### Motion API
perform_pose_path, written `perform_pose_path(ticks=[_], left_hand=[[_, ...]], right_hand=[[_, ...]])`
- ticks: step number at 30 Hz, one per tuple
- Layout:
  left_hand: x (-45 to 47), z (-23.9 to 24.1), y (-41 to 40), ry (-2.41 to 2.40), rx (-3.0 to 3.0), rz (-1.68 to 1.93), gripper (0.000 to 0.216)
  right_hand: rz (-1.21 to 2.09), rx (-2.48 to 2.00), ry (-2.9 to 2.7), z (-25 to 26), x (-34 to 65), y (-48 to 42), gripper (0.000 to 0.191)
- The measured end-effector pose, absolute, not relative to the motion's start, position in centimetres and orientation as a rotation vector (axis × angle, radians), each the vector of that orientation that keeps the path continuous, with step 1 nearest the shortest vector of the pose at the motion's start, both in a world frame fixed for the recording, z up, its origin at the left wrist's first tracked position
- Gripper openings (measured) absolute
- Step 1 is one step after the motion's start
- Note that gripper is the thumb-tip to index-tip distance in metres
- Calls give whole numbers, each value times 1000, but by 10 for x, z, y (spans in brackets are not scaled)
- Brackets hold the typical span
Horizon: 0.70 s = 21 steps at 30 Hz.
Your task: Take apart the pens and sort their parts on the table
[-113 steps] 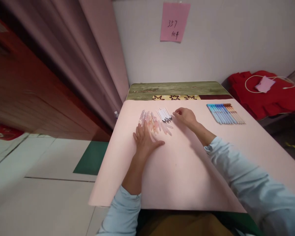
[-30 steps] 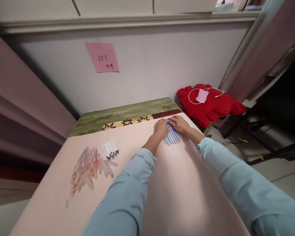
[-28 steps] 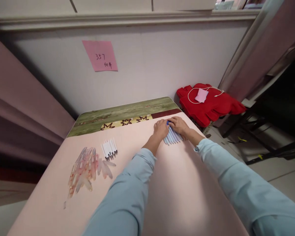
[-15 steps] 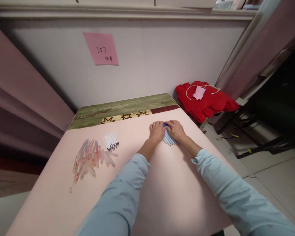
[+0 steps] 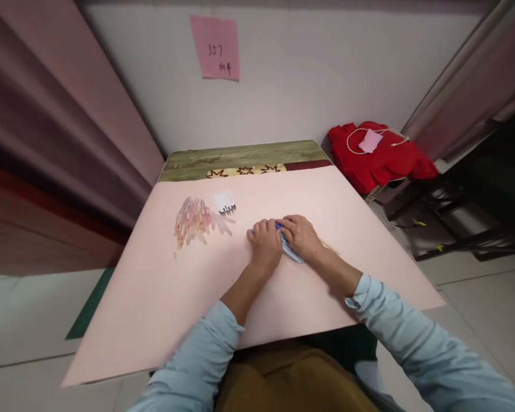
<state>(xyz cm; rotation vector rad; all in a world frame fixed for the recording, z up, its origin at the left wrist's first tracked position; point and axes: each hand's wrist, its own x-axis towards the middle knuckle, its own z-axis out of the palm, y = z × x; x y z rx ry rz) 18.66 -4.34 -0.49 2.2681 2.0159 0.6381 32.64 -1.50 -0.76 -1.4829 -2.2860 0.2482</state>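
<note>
Head view, only one. Two bare hands, one pair of light-blue sleeves. Left hand [image 5: 265,243]: grip curled over the left side of the blue pens [image 5: 292,253], holding them. Right hand [image 5: 301,237]: grip closed over the right side of the same bunch, also holding. Pens lie on the desk [image 5: 189,309], between and under both palms, right of the desk's middle; several, exact count hidden by fingers. Dark-blue ends at the fingertips, pale-blue ends toward the person. At least one pale stick [image 5: 330,247] pokes out beyond the right hand.

Left part of desk: one heap of clear pinkish pieces [image 5: 193,220], many, overlapping, can't count. One tiny piece [image 5: 174,255] apart, just below the heap. Just beside the heap: one fan of white sticks [image 5: 223,200] with black tips, more than five, too fine to count.

Far desk edge: three star figures [image 5: 244,170]. Wall: one pink note [image 5: 217,48], "357". Right: one red cloth [image 5: 381,166] bearing one pink slip [image 5: 370,141] and one white cable [image 5: 349,142].
</note>
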Motion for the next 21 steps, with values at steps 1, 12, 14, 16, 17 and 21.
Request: perform_pose_path(ticks=[1, 12, 14, 16, 17, 21], left_hand=[[185, -5, -46, 2018, 2260, 649, 25], [151, -16, -33, 1659, 2149, 985, 34], [136, -19, -34, 1614, 2127, 1046, 35], [124, -20, -39, 1589, 2101, 1092, 35], [119, -19, -43, 1575, 2091, 1115, 35], [103, -9, -71, 1526, 2025, 1214, 33]], right_hand=[[262, -1479, -2296, -7, 324, -16, 39], [380, -2002, -1865, 30, 346, -24, 42], [377, -2151, -1778, 35, 352, -31, 44], [374, -2258, -1723, 39, 355, -38, 44], [360, -2272, -1711, 42, 354, -42, 43], [308, -2053, -1801, 47, 339, -64, 31]])
